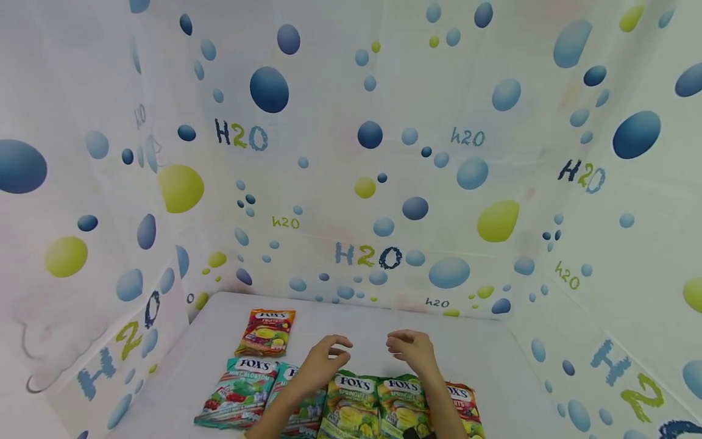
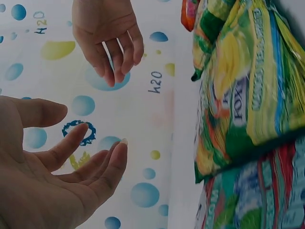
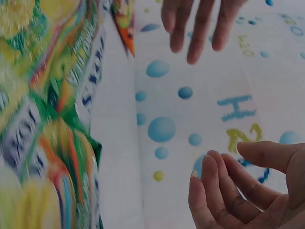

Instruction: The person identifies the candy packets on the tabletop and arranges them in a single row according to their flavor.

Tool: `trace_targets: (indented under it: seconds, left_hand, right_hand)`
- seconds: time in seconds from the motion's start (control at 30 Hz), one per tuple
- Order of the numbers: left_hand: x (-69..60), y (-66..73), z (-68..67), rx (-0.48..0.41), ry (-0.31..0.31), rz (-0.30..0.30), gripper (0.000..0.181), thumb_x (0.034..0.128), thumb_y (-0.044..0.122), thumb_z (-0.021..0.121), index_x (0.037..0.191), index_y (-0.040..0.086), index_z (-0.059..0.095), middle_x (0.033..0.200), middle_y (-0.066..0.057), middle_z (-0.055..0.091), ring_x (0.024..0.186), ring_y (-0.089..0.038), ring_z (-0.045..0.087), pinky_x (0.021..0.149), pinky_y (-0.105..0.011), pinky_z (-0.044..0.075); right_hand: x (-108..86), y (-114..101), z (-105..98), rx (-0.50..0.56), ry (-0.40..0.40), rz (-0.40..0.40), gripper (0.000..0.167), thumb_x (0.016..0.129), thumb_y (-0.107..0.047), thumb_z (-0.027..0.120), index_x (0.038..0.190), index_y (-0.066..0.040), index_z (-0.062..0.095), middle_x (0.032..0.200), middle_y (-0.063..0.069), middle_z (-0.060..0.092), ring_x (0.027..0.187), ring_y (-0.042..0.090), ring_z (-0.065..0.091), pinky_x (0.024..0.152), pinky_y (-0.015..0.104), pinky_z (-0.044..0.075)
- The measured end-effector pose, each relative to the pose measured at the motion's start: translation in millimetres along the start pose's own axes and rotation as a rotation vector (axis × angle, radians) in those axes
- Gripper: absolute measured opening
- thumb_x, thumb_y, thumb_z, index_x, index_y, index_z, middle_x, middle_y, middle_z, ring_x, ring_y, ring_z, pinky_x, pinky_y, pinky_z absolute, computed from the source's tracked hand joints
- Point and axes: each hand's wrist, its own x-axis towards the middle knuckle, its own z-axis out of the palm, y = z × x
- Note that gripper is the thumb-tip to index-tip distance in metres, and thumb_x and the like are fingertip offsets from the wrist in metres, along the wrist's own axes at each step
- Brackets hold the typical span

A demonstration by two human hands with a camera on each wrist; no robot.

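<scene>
Both hands hover above the white table behind a row of FOX'S candy bags, palms turned toward each other. The left hand (image 1: 325, 361) holds nothing; its fingers are loosely bent, thumb apart from them. Facing it, the right hand (image 1: 412, 350) is also bare, with relaxed fingers. Below and between them lie two green spring tea bags (image 1: 351, 405) (image 1: 404, 403). Two teal mint bags (image 1: 241, 393) (image 1: 307, 408) lie to the left, one partly hidden by the left forearm. A red fruits bag (image 1: 465, 407) shows beside the right forearm.
An orange fruits bag (image 1: 266, 332) lies apart at the back left of the table (image 1: 373, 332). Sheets printed with bubbles and H2O lettering (image 1: 367, 256) hang at the back and both sides.
</scene>
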Motion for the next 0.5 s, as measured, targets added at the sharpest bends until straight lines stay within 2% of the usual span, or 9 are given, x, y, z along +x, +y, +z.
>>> trace_targets:
  seconds: [0.13, 0.33, 0.5]
  left_hand:
    - [-2.2, -7.7, -9.5, 0.03, 0.035, -0.002, 0.027, 0.1061, 0.022, 0.062, 0.128, 0.007, 0.062, 0.143, -0.02, 0.053, 0.122, -0.041, 0.062, 0.087, -0.047, 0.06]
    - [-9.6, -14.8, -25.2, 0.058, 0.104, -0.016, 0.026, 0.1054, 0.022, 0.063, 0.126, 0.007, 0.064, 0.142, -0.02, 0.055, 0.122, -0.042, 0.062, 0.081, -0.045, 0.059]
    - [-16.1, -22.2, -40.2, 0.094, 0.15, -0.042, 0.024, 0.105, 0.021, 0.064, 0.126, 0.008, 0.065, 0.142, -0.019, 0.056, 0.122, -0.042, 0.062, 0.086, -0.049, 0.06]
  right_hand:
    - [1.7, 1.8, 23.9, -0.01, -0.063, -0.014, 0.029, 0.099, -0.02, 0.072, 0.116, 0.004, 0.075, 0.102, 0.014, 0.077, 0.09, 0.027, 0.076, 0.081, 0.04, 0.064]
    - [6.4, -1.8, 60.0, 0.022, -0.135, -0.039, 0.025, 0.098, -0.019, 0.073, 0.112, 0.002, 0.076, 0.101, 0.015, 0.077, 0.089, 0.029, 0.076, 0.08, 0.042, 0.064]
    - [14.2, -3.2, 85.1, 0.032, -0.17, -0.051, 0.022, 0.096, -0.016, 0.074, 0.109, 0.001, 0.077, 0.098, 0.013, 0.077, 0.087, 0.03, 0.076, 0.077, 0.041, 0.065]
